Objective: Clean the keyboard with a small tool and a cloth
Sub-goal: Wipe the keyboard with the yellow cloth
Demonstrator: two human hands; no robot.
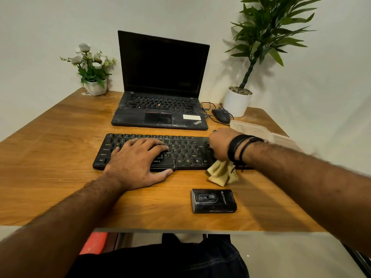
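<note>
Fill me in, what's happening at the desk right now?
A person is cleaning a black keyboard that lies on a wooden desk in front of an open, dusty laptop. The left hand lies flat on the keys, steadying it. The right hand is at the keyboard's right end, closed on a yellowish cloth that hangs below the wrist. A small black case sits on the desk nearer the person, untouched. A mouse sits beside the laptop.
</note>
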